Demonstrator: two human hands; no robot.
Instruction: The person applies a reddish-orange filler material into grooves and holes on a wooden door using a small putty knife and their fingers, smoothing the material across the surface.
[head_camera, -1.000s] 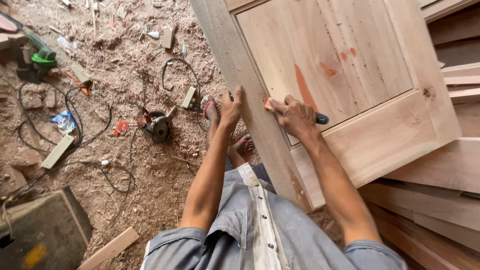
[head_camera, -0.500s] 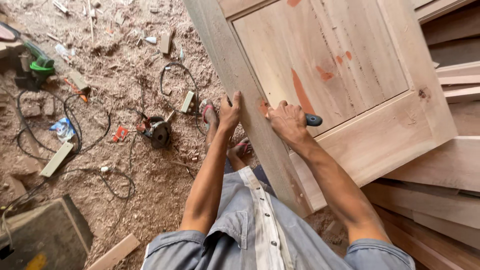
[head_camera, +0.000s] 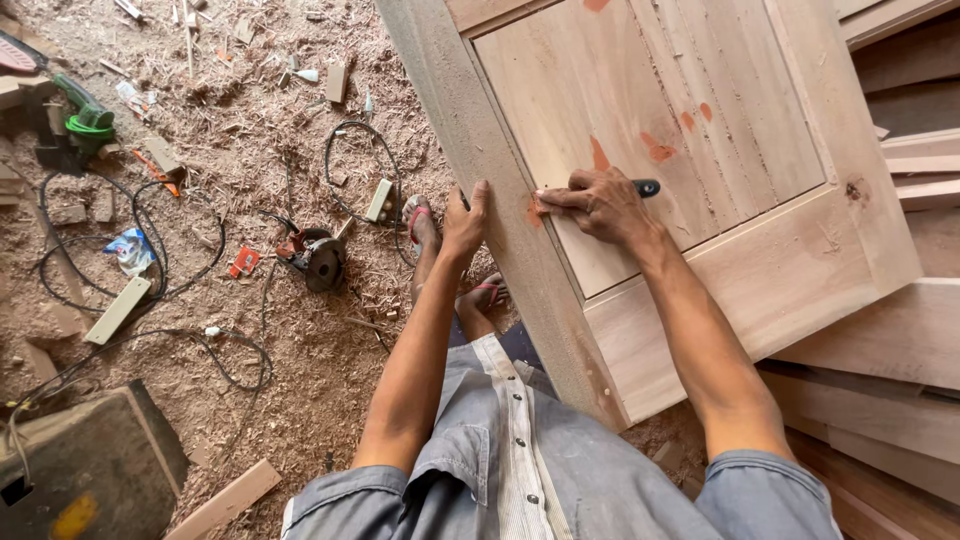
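Sawdust everywhere on the floor (head_camera: 250, 400), pale and fluffy, strewn with offcuts, chips and looping black cables (head_camera: 90, 250). Leaning across it stands the wooden door (head_camera: 800, 260), raw and unfinished: a flat panel of pinkish, streaky grain set in a broad frame, with several orange-red smears of filler (head_camera: 657, 150) dabbed on the panel. The outer stile looks greyer and rougher than the smooth panel face.

Left hand (head_camera: 465, 222) is up on that stile's edge, palm against the wood, fingers wrapped over the corner and thumb spread, forearm stretched straight out from the body. It grips nothing but the door itself.

Right hand (head_camera: 600, 203) sits on the panel right at the inner edge of the frame, knuckles up, wrist bent slightly, fingers curled shut round a small tool with a dark handle (head_camera: 646, 187); the handle's rounded end pokes out on the far side of the fist. The index finger lies extended along the groove, pointing at a fresh orange patch beside the stile. The tool's working end is hidden under the hand, so I cannot tell its shape.

Down on the floor, a small round power tool with red trim (head_camera: 318, 258) lies near the person's sandalled foot (head_camera: 418, 218), a green machine (head_camera: 85, 115) sits far off at the edge, and stacked planks (head_camera: 900, 330) rest behind the door.
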